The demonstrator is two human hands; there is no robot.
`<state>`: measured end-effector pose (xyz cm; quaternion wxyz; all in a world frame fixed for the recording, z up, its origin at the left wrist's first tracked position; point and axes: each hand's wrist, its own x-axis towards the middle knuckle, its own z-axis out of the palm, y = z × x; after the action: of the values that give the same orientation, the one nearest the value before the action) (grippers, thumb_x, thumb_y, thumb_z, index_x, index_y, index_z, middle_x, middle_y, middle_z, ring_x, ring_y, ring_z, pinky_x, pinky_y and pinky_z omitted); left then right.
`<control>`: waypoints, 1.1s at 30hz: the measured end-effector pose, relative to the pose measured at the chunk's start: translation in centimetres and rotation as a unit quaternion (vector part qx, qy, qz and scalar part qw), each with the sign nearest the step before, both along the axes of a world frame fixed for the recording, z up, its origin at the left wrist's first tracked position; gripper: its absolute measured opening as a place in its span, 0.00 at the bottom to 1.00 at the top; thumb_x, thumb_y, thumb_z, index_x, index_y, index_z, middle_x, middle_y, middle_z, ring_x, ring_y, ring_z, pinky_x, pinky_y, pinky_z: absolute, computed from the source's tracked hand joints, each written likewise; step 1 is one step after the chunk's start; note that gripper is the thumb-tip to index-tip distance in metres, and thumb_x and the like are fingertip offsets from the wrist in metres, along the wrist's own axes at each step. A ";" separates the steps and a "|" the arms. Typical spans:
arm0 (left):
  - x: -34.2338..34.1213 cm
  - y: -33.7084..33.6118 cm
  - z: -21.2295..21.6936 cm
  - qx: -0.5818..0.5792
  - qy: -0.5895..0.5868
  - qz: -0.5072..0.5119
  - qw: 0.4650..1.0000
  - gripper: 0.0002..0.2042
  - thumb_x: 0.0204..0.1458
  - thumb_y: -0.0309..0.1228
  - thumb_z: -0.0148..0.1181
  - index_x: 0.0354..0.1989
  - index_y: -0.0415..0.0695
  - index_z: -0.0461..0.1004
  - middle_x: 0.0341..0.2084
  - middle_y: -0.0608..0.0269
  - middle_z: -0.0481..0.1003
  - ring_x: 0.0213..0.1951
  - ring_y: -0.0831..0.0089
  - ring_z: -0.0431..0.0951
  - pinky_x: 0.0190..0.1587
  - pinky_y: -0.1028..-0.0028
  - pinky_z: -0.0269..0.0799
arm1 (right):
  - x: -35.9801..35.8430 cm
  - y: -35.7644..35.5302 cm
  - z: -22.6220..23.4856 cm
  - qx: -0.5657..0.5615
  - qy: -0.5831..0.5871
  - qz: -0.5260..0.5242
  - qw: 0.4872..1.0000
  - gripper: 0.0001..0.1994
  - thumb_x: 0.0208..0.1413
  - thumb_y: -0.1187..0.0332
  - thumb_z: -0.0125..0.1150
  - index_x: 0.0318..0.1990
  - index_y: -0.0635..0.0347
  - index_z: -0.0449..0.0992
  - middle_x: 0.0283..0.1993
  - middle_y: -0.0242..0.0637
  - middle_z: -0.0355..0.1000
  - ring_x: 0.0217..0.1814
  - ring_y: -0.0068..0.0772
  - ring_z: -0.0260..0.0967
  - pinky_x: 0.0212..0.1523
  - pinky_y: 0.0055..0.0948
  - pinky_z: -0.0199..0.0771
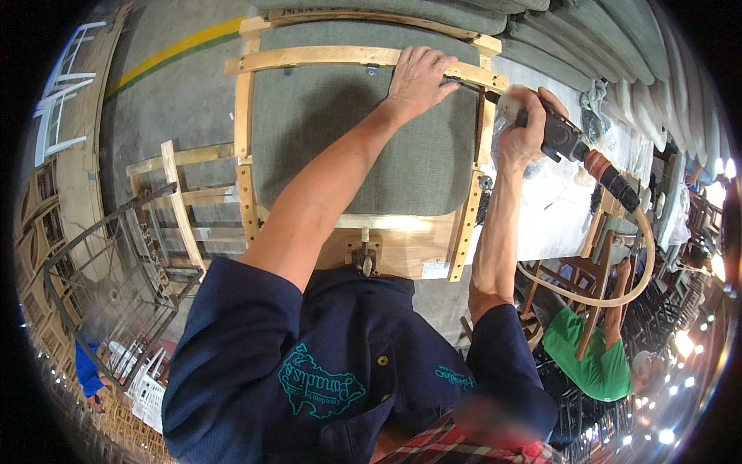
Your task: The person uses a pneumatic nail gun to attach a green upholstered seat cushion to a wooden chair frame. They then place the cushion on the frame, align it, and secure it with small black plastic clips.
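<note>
The left hand (418, 80) lies across the upper wooden bar (325, 56), its fingers bent over the wood and its thumb near the slim dark bit beneath; whether it grips firmly I cannot tell. The right hand (528, 131) is wrapped round the black power tool (563, 138), which is beside the bar's right end with its nose toward the left hand. That nose is blurred.

Under the bar, a grey-green upholstered panel (309, 124) lies inside a wooden frame whose side rails (463, 232) have rows of holes. The left forearm crosses the panel and hides part of it. A metal clamp (366, 257) is at the near edge, close to the person's shirt.

From the tool, a tan hose (651, 240) loops down on the right and passes behind the right forearm. Beyond the tool, stacked upholstered pieces (587, 42) crowd the upper right, next to a white-covered surface (533, 209). Lower right, a co-worker in green (591, 356) is by a wooden chair (593, 319). On the left, loose wooden slats (180, 205) and a dark metal rack (112, 226) stand near the frame.
</note>
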<state>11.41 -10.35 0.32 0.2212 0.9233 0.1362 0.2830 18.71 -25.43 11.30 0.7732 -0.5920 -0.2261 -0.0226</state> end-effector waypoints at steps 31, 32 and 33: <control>0.0 1.6 -1.0 0.053 0.075 -0.027 0.995 0.23 0.57 0.45 0.64 0.61 0.55 0.76 0.54 0.74 0.76 0.54 0.69 0.70 0.62 0.65 0.66 | 1.3 2.8 -0.1 -0.095 -0.032 -0.044 0.994 0.11 0.52 0.78 0.62 0.43 0.69 0.74 0.28 0.41 0.80 0.32 0.31 0.79 0.40 0.29 0.79; 0.0 1.6 -0.8 0.054 0.082 -0.024 0.995 0.23 0.56 0.45 0.64 0.61 0.55 0.76 0.54 0.74 0.76 0.54 0.69 0.70 0.63 0.65 0.66 | 1.4 2.7 -0.2 -0.088 -0.028 -0.040 0.995 0.11 0.52 0.78 0.62 0.43 0.69 0.74 0.28 0.42 0.79 0.33 0.31 0.79 0.40 0.29 0.79; 0.1 1.5 -0.6 0.056 0.082 -0.024 0.995 0.23 0.57 0.45 0.64 0.61 0.55 0.76 0.54 0.74 0.76 0.53 0.69 0.70 0.63 0.65 0.66 | 1.6 2.5 -0.2 -0.082 -0.024 -0.037 0.996 0.11 0.52 0.78 0.62 0.43 0.69 0.73 0.28 0.42 0.79 0.33 0.32 0.79 0.40 0.29 0.79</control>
<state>11.47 -8.84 -0.29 0.1637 0.9573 0.1159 0.2083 20.27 -22.92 11.08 0.7153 -0.6605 -0.2234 -0.0466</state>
